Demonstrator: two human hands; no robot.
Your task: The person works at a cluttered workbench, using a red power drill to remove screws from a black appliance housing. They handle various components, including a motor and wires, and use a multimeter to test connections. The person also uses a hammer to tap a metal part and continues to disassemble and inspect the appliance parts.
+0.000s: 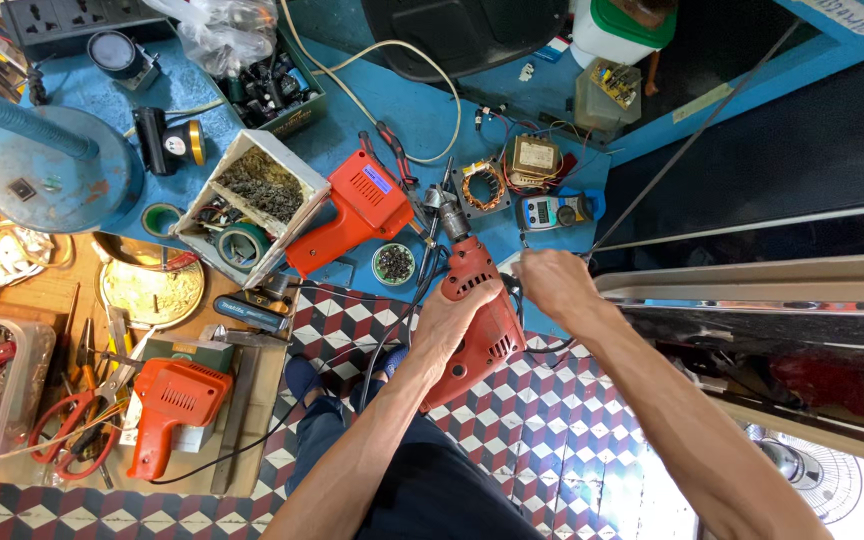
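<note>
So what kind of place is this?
Probably a small electrical repair workshop: the left hand grips a red electric drill over a cluttered blue workbench with a copper motor winding and a digital meter.

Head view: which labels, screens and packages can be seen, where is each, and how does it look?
Blue label: small rectangle on orange glue gun, centre bench.
Meter screen: grey rectangle on blue meter, above the right hand.
Cardboard box: open, white-edged, full of small parts, left of gun.
Plastic bag: clear, crumpled, top.
</note>
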